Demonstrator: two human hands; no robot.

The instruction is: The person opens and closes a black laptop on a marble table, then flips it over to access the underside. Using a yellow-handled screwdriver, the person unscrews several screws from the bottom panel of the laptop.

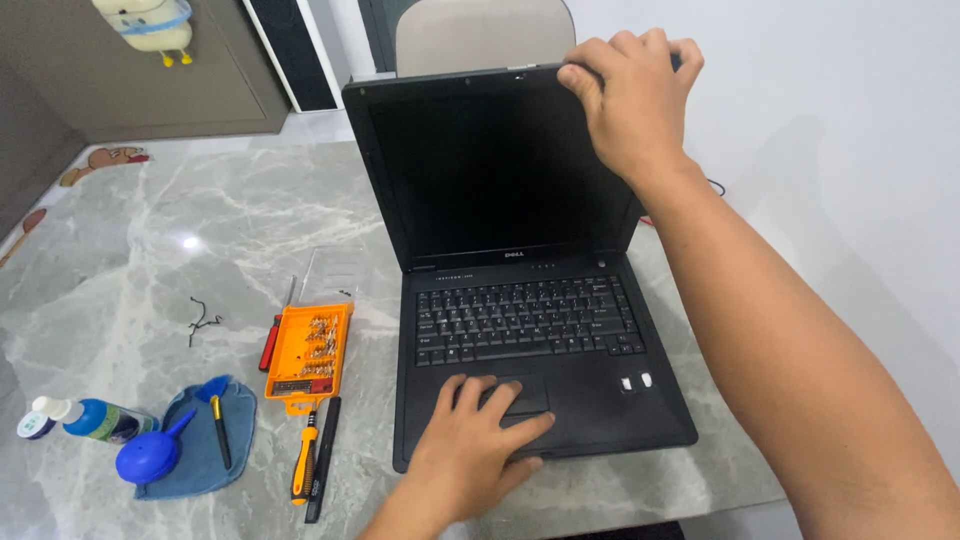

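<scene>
Grey marble surface (180, 230), black laptop (520, 330) standing open near its right edge.

Right hand (635, 95) grips the screen's top corner, fingers (640, 45) curled over the rim; left hand (475, 445) lies flat and open on the palm rest beside the touchpad. Left of the laptop, an orange bit case (310, 352) holds rows of screwdriver bits.

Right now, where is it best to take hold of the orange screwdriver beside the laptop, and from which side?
Probably the orange screwdriver by its thick handle, from above: it lies flat on the table, and a black tool crowds its right side.
</scene>
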